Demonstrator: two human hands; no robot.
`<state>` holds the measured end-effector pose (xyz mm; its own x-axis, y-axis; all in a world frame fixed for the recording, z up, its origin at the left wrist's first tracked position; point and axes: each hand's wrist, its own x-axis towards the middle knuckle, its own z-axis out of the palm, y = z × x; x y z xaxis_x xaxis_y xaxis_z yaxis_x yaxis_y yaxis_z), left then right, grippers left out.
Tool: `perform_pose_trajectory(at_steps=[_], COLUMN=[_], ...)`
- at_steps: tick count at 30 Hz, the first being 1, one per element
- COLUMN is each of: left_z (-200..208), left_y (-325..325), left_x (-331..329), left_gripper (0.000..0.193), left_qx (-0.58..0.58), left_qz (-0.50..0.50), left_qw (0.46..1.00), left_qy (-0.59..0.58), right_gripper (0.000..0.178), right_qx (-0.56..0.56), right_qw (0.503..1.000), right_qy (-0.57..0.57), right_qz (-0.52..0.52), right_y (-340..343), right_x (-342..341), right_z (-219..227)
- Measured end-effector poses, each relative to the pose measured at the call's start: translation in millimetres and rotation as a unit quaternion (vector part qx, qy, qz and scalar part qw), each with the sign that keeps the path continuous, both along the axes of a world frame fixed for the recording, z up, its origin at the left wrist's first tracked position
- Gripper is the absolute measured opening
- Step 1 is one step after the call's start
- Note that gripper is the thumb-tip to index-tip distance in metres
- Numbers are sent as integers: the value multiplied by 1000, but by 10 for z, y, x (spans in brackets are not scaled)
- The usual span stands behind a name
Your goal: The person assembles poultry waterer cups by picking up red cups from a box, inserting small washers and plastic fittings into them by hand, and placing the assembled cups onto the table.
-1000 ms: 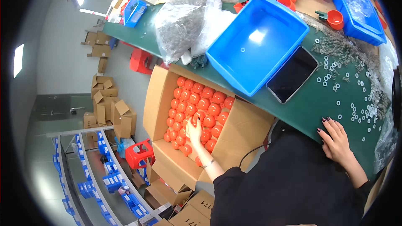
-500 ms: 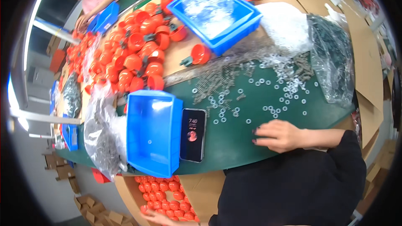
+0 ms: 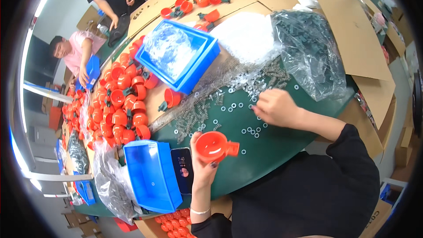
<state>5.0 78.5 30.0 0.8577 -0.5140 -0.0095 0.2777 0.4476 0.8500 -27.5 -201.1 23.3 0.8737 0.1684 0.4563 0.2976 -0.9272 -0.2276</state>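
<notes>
My left hand (image 3: 202, 165) is wrapped round an orange-red plastic cup (image 3: 212, 146), its open mouth facing up and its short side spout pointing right. Over the green tabletop, my right hand (image 3: 277, 109) is closed with its fingertips pinched down among small white rings (image 3: 252, 130) and pale small parts (image 3: 254, 87). Whatever lies between those fingertips is too small or hidden to make out. Metal springs (image 3: 190, 117) are spread across the table beyond the cup. A dark phone (image 3: 182, 169) lies to the left of my left wrist.
An open blue bin (image 3: 152, 163) stands left of the phone. Stacked blue bins (image 3: 200, 70) sit beyond the springs, beside heaped red cups (image 3: 119, 117). A clear bag of dark green parts (image 3: 308, 48) lies far right. Across the table, a person in pink (image 3: 81, 48) handles a blue bin.
My left hand has come up from the carton of red cups below the table, bringing one cup over the tabletop. My right hand has moved farther in and closed its fingers. The view has shifted.
</notes>
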Motion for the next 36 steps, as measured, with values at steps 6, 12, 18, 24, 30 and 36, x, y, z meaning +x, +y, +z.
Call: perform_pose_trajectory(at_steps=[6, 12, 18, 24, 30, 36], left_z=[-90, -246, -252, -241, -225, -220], left_y=[-407, -458, -444, -460, -473, -469], left_x=[98, 69, 71, 71, 78, 77], left_gripper=[79, 71, 70, 69, 68, 69], left_qx=[241, 335, 359, 362, 363, 366], left_qz=[-72, 46, 63, 67, 74, 84], left_qw=[950, 865, 837, 829, 822, 816], left_qy=[-188, -371, -408, -421, -433, -439], right_gripper=[20, 26, 18, 10, 6, 9], right_qx=[55, 57, 29, -14, -18, 245], right_qw=[997, 997, 999, 998, 998, 963], right_qy=[60, 47, 43, 66, 61, 87], right_qz=[13, 19, 3, 22, 20, 74], right_y=[-390, -291, -301, -318, -321, -183], right_x=[-189, -179, -200, -117, -132, -38], right_z=[68, -157, -135, -126, -77, 78])
